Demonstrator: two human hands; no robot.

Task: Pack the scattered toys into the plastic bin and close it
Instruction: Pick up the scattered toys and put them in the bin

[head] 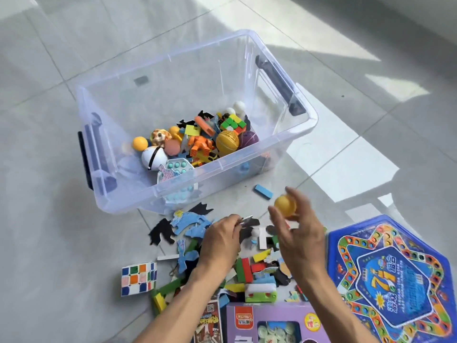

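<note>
A clear plastic bin [249, 149] with dark handles stands open on the tiled floor, holding several toys at its near right corner, among them a yellow ball [227, 142] and a colourful cube [233, 123]. My right hand [298, 233] holds an orange ball [285, 206] at its fingertips, in front of the bin. My left hand [220, 240] pinches a flat puzzle piece [246, 219] over the scattered toys [249, 266]. No lid is in view.
A blue hexagonal game board [395, 276] lies at the right. A purple boxed toy [272, 323] sits at the bottom edge. A sticker-worn cube [139, 278] lies left of the pile, a blue block [263, 191] by the bin.
</note>
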